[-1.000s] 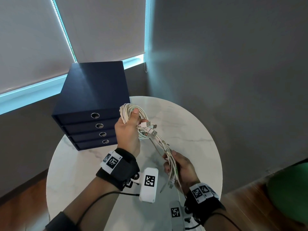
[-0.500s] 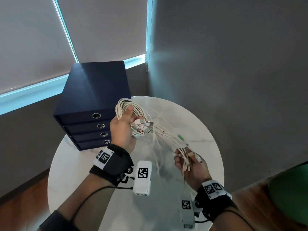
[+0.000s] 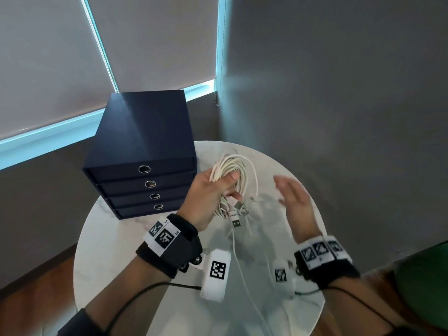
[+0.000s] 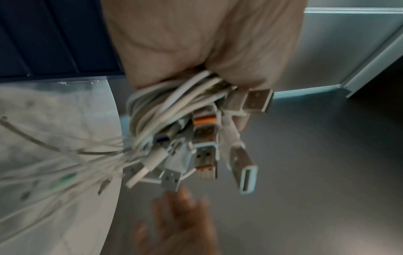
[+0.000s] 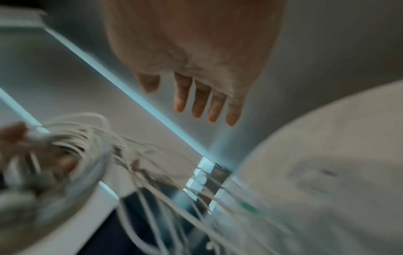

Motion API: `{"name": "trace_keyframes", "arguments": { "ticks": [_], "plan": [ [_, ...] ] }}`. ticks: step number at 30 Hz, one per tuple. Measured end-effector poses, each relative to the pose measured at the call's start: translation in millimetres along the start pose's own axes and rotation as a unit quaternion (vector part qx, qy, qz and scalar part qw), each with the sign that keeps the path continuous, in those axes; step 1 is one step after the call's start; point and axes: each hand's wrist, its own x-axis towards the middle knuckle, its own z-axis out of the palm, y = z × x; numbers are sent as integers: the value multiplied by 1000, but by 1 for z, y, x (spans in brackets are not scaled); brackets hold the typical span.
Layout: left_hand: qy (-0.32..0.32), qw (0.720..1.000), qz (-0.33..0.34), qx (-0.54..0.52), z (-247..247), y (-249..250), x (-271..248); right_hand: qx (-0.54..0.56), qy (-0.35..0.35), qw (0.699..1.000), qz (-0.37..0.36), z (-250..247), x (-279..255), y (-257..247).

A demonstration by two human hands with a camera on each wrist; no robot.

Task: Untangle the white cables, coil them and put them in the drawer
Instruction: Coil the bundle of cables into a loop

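Observation:
My left hand point(image 3: 211, 190) grips a coiled bundle of white cables point(image 3: 230, 168) above the round marble table point(image 3: 116, 238), thumb pressed over the loops. Several USB plugs point(image 4: 246, 162) hang from the bundle under the palm, and loose cable ends point(image 3: 238, 263) trail down toward me. My right hand point(image 3: 291, 192) hovers to the right of the bundle with its fingers point(image 5: 202, 101) spread and nothing in it. The dark blue drawer unit point(image 3: 143, 151) stands at the table's back left with all its drawers closed.
Grey walls meet in a corner behind the table, and roller blinds point(image 3: 150, 42) cover the windows. A green rounded object point(image 3: 426, 284) sits at the lower right on the wooden floor. The table's front half holds only the trailing cables.
My right hand has let go of the cable ends, which dropped, and has lifted up and right with its fingers spread. My left hand has shifted right with the bundle.

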Motion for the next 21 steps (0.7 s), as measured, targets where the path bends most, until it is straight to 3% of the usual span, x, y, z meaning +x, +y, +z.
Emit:
{"name": "trace_keyframes", "arguments": {
  "ticks": [3, 6, 10, 16, 21],
  "plan": [
    [-45, 998, -36, 11, 4, -4, -3, -26, -56, 985, -162, 9, 19, -67],
    [-63, 996, -59, -12, 10, -6, -6, -124, -236, 935, -234, 25, 28, -111],
    [-89, 991, -76, -60, 16, 1, -11, -240, -404, 867, -163, 46, 41, -107],
    [-163, 971, -126, -121, 3, 15, -19, -98, -491, 865, 7, 35, 51, -80],
    [-139, 975, -133, -112, 0, 17, -18, -65, -493, 866, 56, 28, 46, -72]
  ]
}}
